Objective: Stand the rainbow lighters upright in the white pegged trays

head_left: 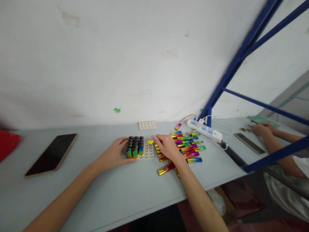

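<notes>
A white tray with round holes (149,152) lies on the table, its left part filled with upright black-topped lighters (135,147) with shiny coloured bodies. My left hand (115,154) curls round the left end of this tray, fingers at the back and thumb along the front. My right hand (167,146) is closed in a pinch at the tray's right side, with a shiny yellow lighter case (150,141) sticking out from the fingertips over the back holes. Beneath and beside that hand spreads a loose pile of metallic, multicoloured lighter cases (189,148), partly hidden by it.
A second white holed tray (147,125) lies by the wall. On the left is a dark phone (51,154), with a red object (8,143) beyond. A power strip (204,129) and blue metal frame (225,77) stand right. Past it, another person's hands (263,129) work.
</notes>
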Action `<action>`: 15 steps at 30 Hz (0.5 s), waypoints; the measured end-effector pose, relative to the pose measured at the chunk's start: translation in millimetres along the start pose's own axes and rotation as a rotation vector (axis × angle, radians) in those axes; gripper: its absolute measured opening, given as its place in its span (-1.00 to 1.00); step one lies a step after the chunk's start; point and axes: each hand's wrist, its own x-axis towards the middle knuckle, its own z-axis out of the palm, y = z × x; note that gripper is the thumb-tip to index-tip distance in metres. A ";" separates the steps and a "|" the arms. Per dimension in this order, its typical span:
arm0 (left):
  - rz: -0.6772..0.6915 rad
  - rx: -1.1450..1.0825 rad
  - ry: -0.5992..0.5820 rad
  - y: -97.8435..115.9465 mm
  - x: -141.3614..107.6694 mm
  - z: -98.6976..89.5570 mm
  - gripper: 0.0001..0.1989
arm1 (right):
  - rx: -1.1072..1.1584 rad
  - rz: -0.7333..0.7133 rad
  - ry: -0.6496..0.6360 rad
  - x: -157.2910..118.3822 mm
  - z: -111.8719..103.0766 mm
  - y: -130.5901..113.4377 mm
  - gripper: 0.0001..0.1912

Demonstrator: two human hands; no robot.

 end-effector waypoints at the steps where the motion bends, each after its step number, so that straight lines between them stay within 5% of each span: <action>1: 0.002 0.002 -0.001 -1.1 0.3 -0.1 -0.09 | -0.025 0.029 0.078 1.2 -6.0 7.7 -0.38; 6: -0.017 0.013 -0.010 -5.3 1.1 0.9 -0.11 | -0.257 0.304 0.408 20.8 -60.6 53.2 -0.80; 10: 0.021 0.007 -0.001 -8.3 0.5 2.4 -0.12 | -0.453 0.596 0.322 52.4 -95.0 77.8 -0.67; 15: 0.050 0.008 0.001 -9.6 0.9 2.2 -0.12 | -0.430 0.705 0.249 79.6 -83.7 88.4 -0.68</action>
